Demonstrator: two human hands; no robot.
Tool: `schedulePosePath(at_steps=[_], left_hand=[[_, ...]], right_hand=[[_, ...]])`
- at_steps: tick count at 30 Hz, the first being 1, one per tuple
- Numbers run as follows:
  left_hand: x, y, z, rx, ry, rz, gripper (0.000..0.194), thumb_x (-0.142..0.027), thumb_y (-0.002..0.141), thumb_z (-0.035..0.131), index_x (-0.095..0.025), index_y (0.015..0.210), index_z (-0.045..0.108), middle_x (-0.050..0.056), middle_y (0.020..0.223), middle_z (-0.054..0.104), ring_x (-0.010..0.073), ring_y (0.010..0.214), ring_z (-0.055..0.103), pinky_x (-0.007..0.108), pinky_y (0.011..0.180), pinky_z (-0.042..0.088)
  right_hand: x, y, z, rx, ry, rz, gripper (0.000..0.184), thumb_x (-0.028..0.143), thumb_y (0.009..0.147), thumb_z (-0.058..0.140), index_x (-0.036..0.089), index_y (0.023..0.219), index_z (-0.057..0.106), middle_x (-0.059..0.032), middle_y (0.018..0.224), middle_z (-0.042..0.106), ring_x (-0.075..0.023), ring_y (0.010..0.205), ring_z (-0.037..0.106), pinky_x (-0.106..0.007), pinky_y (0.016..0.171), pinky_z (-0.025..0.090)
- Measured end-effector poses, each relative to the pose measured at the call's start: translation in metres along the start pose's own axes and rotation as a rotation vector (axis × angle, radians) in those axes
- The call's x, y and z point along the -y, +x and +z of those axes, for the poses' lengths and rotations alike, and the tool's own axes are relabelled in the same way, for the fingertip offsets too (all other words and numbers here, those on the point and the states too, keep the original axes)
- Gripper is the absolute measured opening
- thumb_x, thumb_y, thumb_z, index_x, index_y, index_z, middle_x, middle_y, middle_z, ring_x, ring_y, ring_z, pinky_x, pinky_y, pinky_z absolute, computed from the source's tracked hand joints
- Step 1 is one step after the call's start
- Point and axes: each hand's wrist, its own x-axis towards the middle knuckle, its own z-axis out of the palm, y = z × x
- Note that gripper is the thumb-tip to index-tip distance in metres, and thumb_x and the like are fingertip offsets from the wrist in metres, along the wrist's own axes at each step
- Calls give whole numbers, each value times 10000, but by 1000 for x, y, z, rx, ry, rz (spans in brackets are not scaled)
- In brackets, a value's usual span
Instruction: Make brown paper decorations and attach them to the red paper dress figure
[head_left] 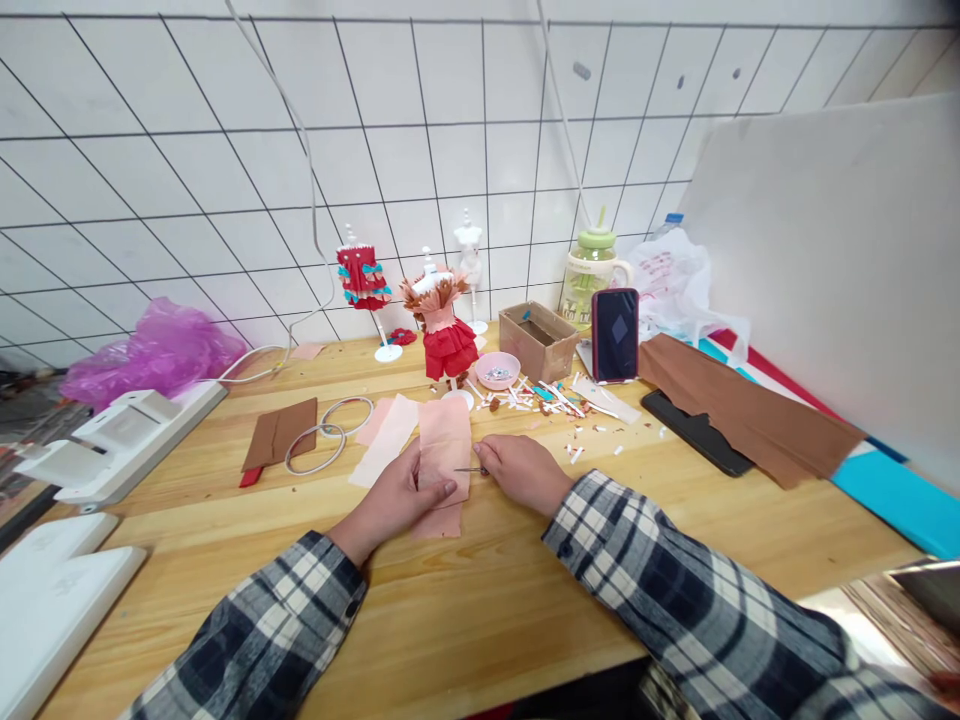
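Note:
A strip of pale pink crepe paper (444, 440) lies on the wooden table (480, 600) in front of me. My left hand (394, 500) pinches its lower edge, thumb on top. My right hand (523, 470) is closed round a small pair of scissors (471, 470), whose thin tips point left onto the paper. Both sleeves are dark plaid.
Behind stand small mannequins in red paper dresses (448, 340) (362, 278), a bare white mannequin (469, 255), a pink dish (497, 370), a cardboard box (537, 340), an upright phone (615, 335), brown crepe paper (742, 405), wire rings (330, 432) and paper scraps (555, 400). A white device (120, 440) sits left.

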Motion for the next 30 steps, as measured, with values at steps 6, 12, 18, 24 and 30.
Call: schedulePosePath(at_steps=[6,12,18,24,30], left_hand=[[-5,0,0,32,-84,19,611,-427,749,667,-118,1243,482,125,1235,609,289,1116,574,402,977,445],[-8,0,0,15,-79,25,637,-422,735,680,-132,1265,477,124,1245,609,301,1123,570,434,989,439],[-9,-1,3,35,-112,29,637,-428,735,672,-131,1260,467,124,1240,611,287,1129,574,405,979,451],[-10,-1,4,29,-83,-6,615,-438,726,670,-137,1229,484,106,1183,641,281,1071,605,390,932,481],[-10,-1,4,24,-110,15,607,-408,724,679,-133,1229,483,116,1196,630,280,1068,600,408,935,479]], right_hand=[[-1,0,0,23,29,-5,436,394,989,251,196,803,593,-39,852,670,-143,756,549,-259,631,286],[1,0,2,18,15,-19,426,391,984,249,198,807,585,-44,850,670,-148,756,550,-265,627,277],[6,-2,3,4,8,-17,434,403,985,236,204,855,599,-56,908,683,-157,790,566,-268,630,279],[8,-3,4,-1,11,-15,415,394,987,247,214,908,613,-46,914,687,-158,806,575,-263,636,288],[11,-3,3,-8,-10,-12,436,392,997,231,216,938,626,-44,902,687,-160,800,577,-265,637,292]])
